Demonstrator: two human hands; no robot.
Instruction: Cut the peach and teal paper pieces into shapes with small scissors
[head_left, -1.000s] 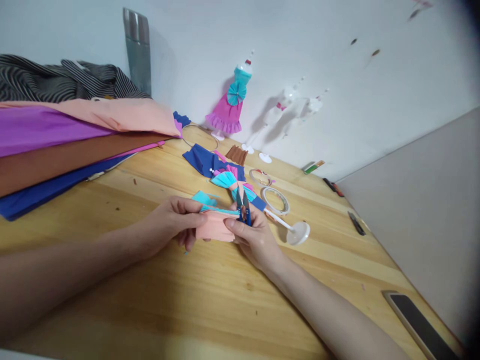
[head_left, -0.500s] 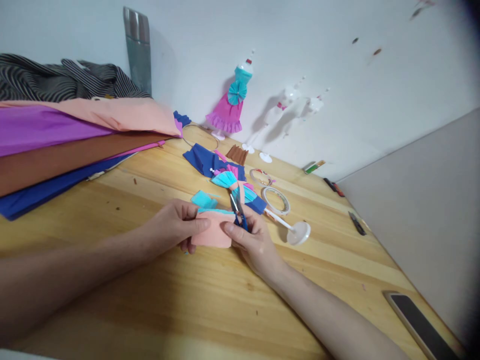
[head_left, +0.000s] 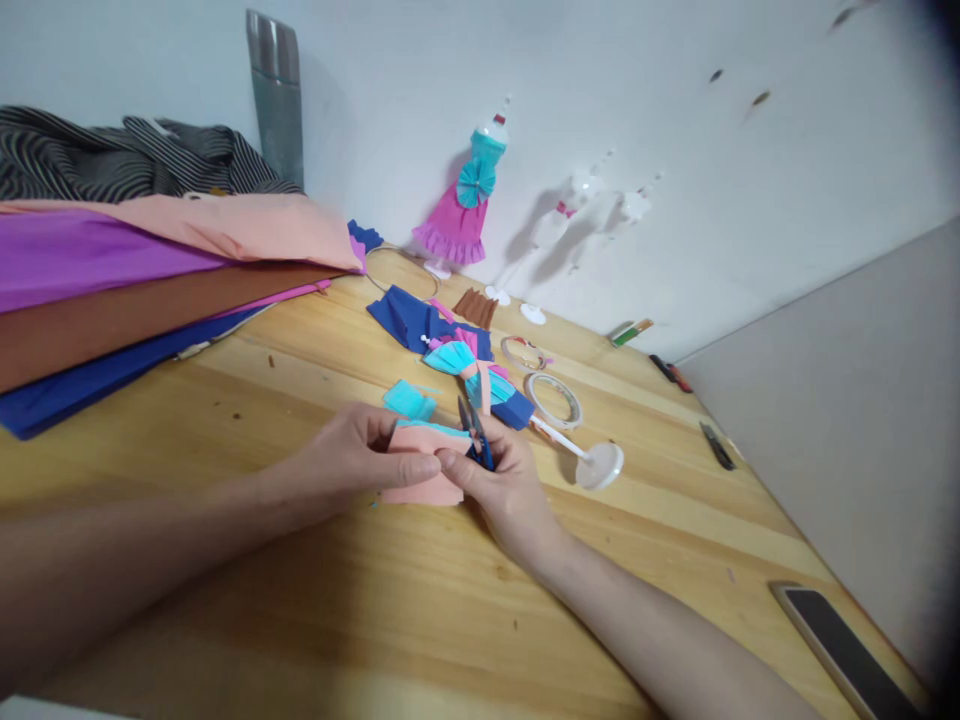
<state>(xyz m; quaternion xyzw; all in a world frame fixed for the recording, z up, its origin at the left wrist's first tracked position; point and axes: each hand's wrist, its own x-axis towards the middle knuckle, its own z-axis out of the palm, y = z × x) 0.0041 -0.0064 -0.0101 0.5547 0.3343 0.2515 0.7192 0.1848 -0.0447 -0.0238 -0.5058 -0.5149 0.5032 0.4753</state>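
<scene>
Between my hands is a peach piece of crepe paper (head_left: pixel 424 488) with a turquoise edge along its top. My left hand (head_left: pixel 367 455) grips it from the left, thumb lying across its front. On the right side, my right hand (head_left: pixel 506 480) pinches the same piece and also keeps dark-blue-handled scissors (head_left: pixel 484 450) in its palm, blades pointing up and away. The two thumb tips almost meet. Just beyond lies a turquoise paper scrap (head_left: pixel 409 400). Behind the scissors, a toppled mannequin stand (head_left: pixel 598 466) carries a turquoise pleated bow (head_left: pixel 454 358) with a peach band.
Folded crepe sheets (head_left: pixel 150 240) and striped cloth (head_left: pixel 150 160) occupy the left, near a grey bottle (head_left: pixel 276 110). Along the wall stand a dressed mini mannequin (head_left: pixel 465 200) and two bare ones. Tape rolls (head_left: pixel 576 410), a cutter (head_left: pixel 716 446) and a phone (head_left: pixel 840 640) lie rightward.
My left thumb has slid right across the peach paper towards my right thumb. The upper part of the paper now shows a fold or crease. The scissors stay in my right hand.
</scene>
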